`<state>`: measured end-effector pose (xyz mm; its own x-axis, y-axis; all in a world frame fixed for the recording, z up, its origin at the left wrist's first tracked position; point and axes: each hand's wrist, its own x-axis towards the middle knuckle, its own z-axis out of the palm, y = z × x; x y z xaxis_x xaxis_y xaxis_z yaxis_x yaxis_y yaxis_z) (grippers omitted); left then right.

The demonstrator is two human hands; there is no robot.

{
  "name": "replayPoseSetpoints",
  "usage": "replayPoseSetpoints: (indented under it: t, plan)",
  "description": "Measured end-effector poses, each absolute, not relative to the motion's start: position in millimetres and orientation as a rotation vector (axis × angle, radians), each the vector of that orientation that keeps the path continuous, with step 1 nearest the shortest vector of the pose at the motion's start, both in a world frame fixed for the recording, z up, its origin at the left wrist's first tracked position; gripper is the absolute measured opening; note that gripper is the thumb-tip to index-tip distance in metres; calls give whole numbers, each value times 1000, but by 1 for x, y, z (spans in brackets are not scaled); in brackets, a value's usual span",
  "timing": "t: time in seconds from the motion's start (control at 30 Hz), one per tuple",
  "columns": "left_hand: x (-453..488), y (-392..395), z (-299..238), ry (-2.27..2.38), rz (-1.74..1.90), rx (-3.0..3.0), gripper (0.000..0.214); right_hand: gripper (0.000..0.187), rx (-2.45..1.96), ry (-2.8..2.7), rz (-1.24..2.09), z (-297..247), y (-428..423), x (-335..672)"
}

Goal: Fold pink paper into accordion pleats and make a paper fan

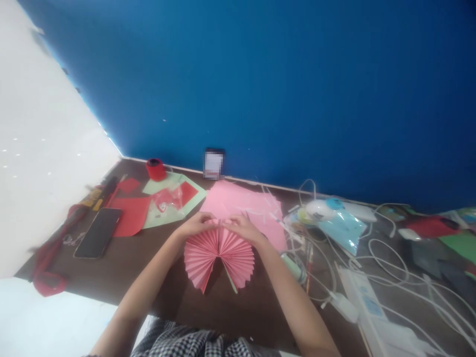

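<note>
A pink pleated paper fan (pixel 238 253) is spread into a nearly full round, with a wedge-shaped gap on the side facing me. My left hand (pixel 197 224) grips its far edge just left of the centre fold. On the other side of that fold, my right hand (pixel 243 228) pinches the far edge. Both sets of fingers are closed on the paper and almost meet at the middle. Beyond the hands lie pink paper sheets (pixel 241 198) with thin white strips on top.
To the left are a phone (pixel 98 233), red paper (pixel 130 213), pale green paper (pixel 159 215) and a red tape roll (pixel 155 169). White cables (pixel 386 263), a blue plastic packet (pixel 345 230) and a power strip (pixel 362 297) crowd the right. A blue wall (pixel 260 89) rises behind the table.
</note>
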<state>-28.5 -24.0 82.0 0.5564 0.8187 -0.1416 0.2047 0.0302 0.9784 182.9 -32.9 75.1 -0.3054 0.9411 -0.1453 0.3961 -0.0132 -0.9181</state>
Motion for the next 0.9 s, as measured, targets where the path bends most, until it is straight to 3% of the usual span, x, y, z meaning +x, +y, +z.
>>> replayPoseSetpoints:
  t: [0.47, 0.63, 0.8, 0.9]
  plan:
    - [-30, -16, 90, 801, 557, 1550, 28, 26, -1271, -1942, 1313, 98, -27, 176]
    - [-32, -11, 98, 811, 469, 1447, 36, 18, -1304, -2088, 1271, 123, -25, 173]
    - [-28, -5, 113, 781, 353, 1604, 36, 18, -1314, -2203, 1429, 155, -27, 172]
    - [-28, -13, 125, 930, 542, 1815, 29, 22, -1302, -2024, 1503, 156, -32, 176]
